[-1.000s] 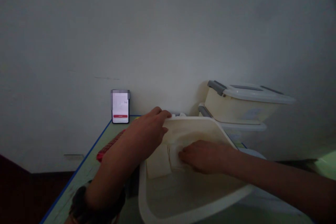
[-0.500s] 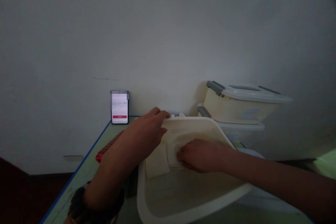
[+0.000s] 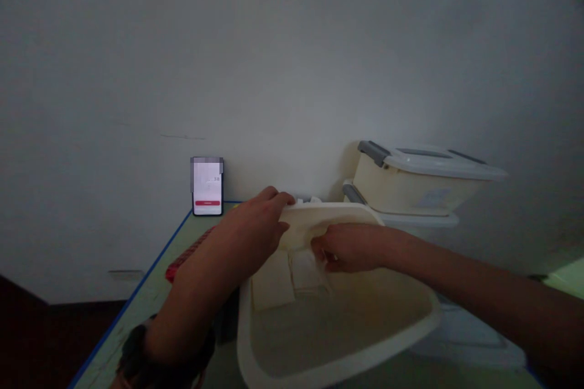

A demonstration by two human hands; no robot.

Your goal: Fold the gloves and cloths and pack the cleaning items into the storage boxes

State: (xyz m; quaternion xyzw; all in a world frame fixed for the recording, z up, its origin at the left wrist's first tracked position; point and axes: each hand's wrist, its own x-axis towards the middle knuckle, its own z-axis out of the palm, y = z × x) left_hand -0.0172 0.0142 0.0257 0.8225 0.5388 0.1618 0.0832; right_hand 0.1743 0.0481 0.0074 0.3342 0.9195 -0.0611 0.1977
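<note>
A cream plastic tub (image 3: 335, 369) is tipped up on the table with its opening facing me. My left hand (image 3: 260, 219) is closed over the tub's far rim and holds it. My right hand (image 3: 351, 247) reaches inside, fingers curled in a pinch against the inner wall. It sits just above two pale rectangular patches (image 3: 292, 276) stuck on that wall. A thin pale strip seems to hang from the fingertips toward the patches, but in the dim light I cannot make it out. A dark watch (image 3: 137, 352) is on my left wrist.
A phone (image 3: 207, 186) with a lit screen leans against the white wall at the table's back left. Two stacked lidded cream boxes (image 3: 424, 185) stand at the back right. A red object (image 3: 187, 253) lies under my left forearm. The table's blue left edge (image 3: 132, 304) drops to dark floor.
My right hand has lifted from low on the inner wall to just under the far rim, exposing the right patch. The tub has tipped slightly. My left hand has stayed on the rim.
</note>
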